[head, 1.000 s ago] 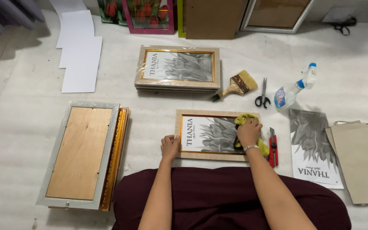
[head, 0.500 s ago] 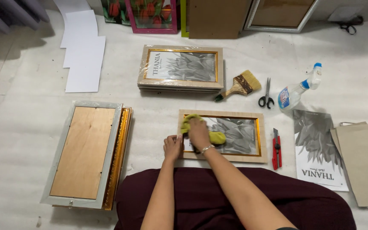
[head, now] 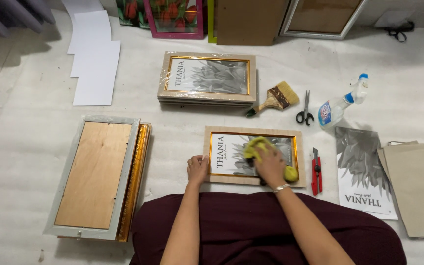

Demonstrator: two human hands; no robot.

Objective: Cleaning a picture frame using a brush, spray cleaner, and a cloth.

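Right hand pressed flat on a yellow cloth, fingers closed over it, rubbing the glass of the frame lying on the floor just ahead of the lap. Left hand empty, fingers curled loosely on the frame's left edge, pinning it down.

Change over the last second: cloth and right hand swept from the frame's right end to its left part, now back at the middle-right. Reads as back-and-forth wiping of the glass, most of the pane likely covered already; frame itself unmoved.

Around it: red cutter just right of the frame, loose print beyond, brown boards further right. Brush, scissors and spray bottle in a row behind. Stack of wrapped frames straight ahead. Face-down frames to the left, white sheets far left.
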